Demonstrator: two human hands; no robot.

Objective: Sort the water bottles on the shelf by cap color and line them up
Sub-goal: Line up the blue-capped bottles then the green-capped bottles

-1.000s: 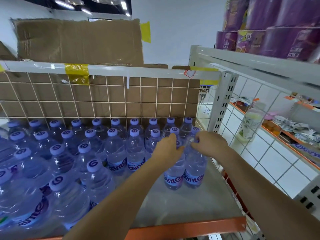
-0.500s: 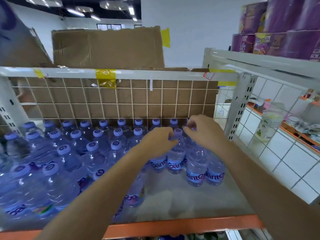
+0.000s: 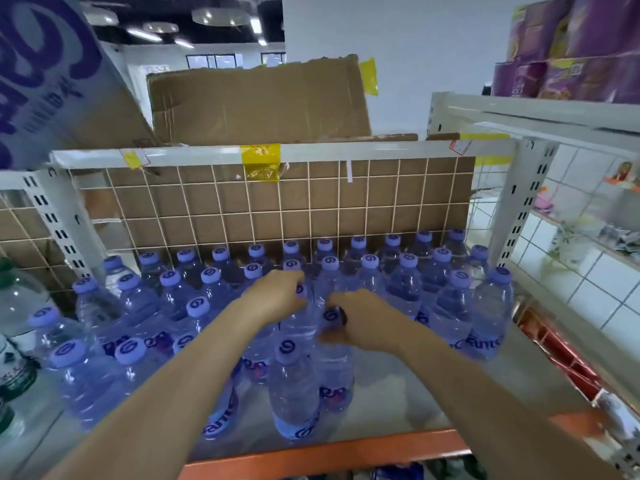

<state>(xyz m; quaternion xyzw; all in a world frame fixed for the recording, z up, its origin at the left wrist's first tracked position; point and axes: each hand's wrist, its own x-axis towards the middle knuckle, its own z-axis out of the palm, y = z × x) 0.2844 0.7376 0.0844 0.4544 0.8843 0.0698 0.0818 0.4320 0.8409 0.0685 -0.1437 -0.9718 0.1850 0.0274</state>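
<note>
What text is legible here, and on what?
"ante", cut off: label of the front right bottle.
Swirl logo, no words: purple bottle caps.
Large purple letters, cropped, unreadable: carton top left.
Print on purple packs and red tag: too blurred.

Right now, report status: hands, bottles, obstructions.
Left hand and right hand each grip a purple-capped bottle top mid-shelf. Back rows lined up; front bottle stands loose. Green-capped bottle far left, unsorted.

Both bare forearms reach forward and converge. The left hand (image 3: 277,295) curls its fingers downward in a grip; the right hand (image 3: 360,320), just beside it, pinches with curled fingers.
</note>
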